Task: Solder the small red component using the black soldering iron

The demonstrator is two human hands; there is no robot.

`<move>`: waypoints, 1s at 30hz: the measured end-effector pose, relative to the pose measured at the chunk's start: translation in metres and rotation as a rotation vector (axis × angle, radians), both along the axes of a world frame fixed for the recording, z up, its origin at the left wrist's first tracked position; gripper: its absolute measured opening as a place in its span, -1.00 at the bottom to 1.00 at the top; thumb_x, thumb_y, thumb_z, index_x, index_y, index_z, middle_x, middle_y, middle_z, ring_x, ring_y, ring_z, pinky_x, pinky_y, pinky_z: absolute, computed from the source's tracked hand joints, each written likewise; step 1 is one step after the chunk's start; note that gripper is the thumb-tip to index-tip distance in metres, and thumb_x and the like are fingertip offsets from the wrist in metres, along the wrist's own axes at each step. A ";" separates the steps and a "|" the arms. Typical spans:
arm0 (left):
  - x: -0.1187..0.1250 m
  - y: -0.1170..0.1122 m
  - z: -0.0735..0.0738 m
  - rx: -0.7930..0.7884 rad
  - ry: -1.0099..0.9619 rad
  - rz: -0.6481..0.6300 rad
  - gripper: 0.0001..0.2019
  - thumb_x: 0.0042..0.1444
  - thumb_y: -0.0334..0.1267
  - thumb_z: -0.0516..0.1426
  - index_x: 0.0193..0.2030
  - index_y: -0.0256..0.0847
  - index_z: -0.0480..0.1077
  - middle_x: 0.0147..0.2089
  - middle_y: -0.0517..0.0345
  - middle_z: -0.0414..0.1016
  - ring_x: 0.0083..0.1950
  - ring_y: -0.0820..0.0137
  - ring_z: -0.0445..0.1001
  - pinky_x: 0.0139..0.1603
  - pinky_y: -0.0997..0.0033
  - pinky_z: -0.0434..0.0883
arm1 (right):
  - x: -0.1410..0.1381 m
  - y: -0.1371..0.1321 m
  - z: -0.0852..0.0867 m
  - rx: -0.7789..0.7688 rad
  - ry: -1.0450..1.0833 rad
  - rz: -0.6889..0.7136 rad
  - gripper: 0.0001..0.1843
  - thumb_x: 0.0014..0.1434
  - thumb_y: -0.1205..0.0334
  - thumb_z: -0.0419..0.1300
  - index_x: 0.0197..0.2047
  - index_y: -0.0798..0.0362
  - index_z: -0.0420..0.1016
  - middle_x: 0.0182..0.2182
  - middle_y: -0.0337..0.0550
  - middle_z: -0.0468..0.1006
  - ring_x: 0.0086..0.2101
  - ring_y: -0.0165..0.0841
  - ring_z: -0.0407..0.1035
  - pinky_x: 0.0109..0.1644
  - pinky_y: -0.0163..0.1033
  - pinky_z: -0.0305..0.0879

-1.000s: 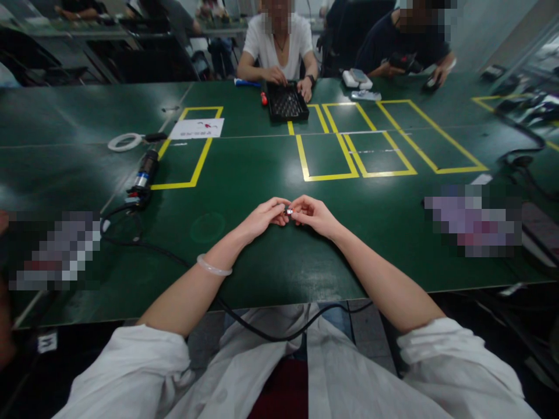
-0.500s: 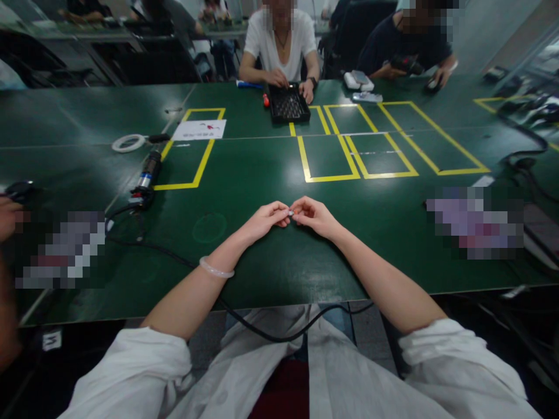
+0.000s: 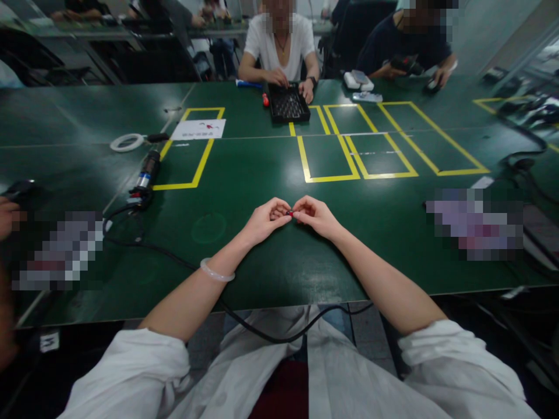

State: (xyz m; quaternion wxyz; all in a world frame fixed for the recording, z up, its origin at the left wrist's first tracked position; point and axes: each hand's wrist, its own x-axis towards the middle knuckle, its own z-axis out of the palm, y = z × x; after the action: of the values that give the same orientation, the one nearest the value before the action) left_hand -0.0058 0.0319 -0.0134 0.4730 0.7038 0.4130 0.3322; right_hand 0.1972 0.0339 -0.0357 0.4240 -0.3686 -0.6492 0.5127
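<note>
Just above the green table, my two hands meet fingertip to fingertip at the middle of the view. Between them is a tiny part with red and dark colouring, too small to name. My left hand, with a pale bangle on its forearm, pinches it from the left. From the other side, the thumb and forefinger of my right hand close on it too. Fingers cover most of the part.
A cylindrical tool with a black cable lies left; the cable droops past the table edge before me. Yellow tape outlines mark the table. Opposite, a person in white handles a black tray. A paper sheet lies left of it.
My fingers have shifted slightly around the small part, which now shows red and dark where it looked pale and orange before. Both hands stay in nearly the same place.
</note>
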 end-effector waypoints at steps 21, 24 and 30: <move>0.000 0.002 -0.004 0.074 -0.035 0.038 -0.73 0.09 -0.18 0.26 -0.14 -0.28 0.39 -0.20 0.10 0.48 -0.23 0.45 0.48 -0.16 0.43 0.45 | 0.003 0.001 -0.002 0.220 -0.194 -0.088 -0.83 0.13 0.21 0.26 -0.20 0.04 0.41 -0.46 -0.29 0.44 -0.47 -0.44 0.31 -0.36 -0.30 0.23; 0.001 0.002 -0.006 0.121 -0.033 0.036 -0.73 0.10 -0.21 0.25 -0.11 -0.28 0.40 -0.18 0.08 0.48 -0.22 0.44 0.49 -0.13 0.41 0.47 | 0.003 0.000 -0.002 0.254 -0.237 -0.087 -0.86 0.14 0.25 0.24 -0.20 0.04 0.42 -0.44 -0.28 0.44 -0.46 -0.44 0.32 -0.35 -0.30 0.24; 0.001 -0.001 -0.005 0.281 0.045 0.007 -0.73 0.12 -0.24 0.25 -0.04 -0.23 0.42 -0.15 0.07 0.47 -0.18 0.41 0.50 -0.09 0.36 0.49 | 0.001 -0.002 -0.001 0.279 -0.256 -0.079 -0.85 0.13 0.31 0.21 -0.18 0.04 0.40 -0.39 -0.26 0.48 -0.45 -0.45 0.35 -0.35 -0.30 0.27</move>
State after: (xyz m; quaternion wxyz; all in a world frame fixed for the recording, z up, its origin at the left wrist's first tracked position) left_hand -0.0053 0.0312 -0.0189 0.3594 0.7690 0.3751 0.3726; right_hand 0.1986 0.0317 -0.0366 0.4047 -0.3938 -0.7478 0.3494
